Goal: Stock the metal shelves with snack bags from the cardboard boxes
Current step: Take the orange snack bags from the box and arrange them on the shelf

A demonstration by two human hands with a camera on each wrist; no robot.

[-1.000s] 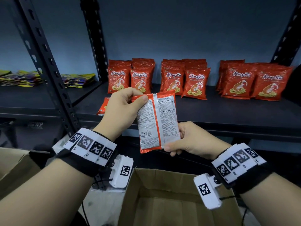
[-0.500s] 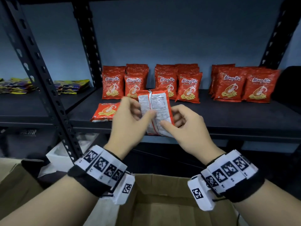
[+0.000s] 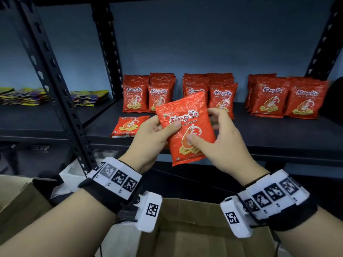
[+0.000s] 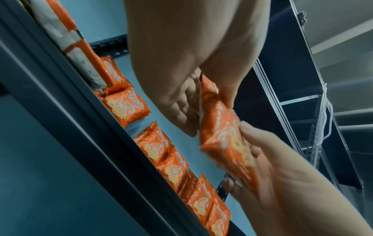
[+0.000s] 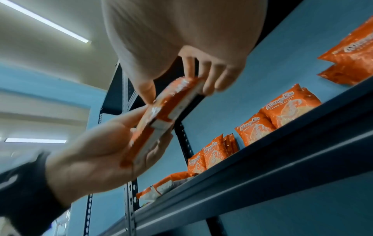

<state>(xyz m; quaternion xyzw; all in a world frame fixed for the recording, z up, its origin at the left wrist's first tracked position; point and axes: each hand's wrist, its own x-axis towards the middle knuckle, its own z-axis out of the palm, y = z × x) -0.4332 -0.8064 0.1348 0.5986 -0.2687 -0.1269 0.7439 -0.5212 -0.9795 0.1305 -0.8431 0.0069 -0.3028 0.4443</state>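
A red snack bag (image 3: 185, 127) is held upright, printed front toward the camera, in the air before the front edge of the metal shelf (image 3: 259, 134) and above an open cardboard box (image 3: 185, 236); the left hand (image 3: 154, 134) pinches its left edge, thumb on the front and fingers behind; the right hand (image 3: 219, 138) grips its lower right part, thumb pressed on the prawn picture and fingers curled behind the pack; on the shelf behind stand rows of the same red bags (image 3: 269, 95), upright against the blue wall, in three groups; one more red bag (image 3: 128, 125) lies flat near the shelf's front left corner, just left of the left hand; on the neighbouring shelf to the left lie flat stacks of yellow-and-purple packets (image 3: 89, 96); a second cardboard box (image 3: 16, 197) shows at the lower left.
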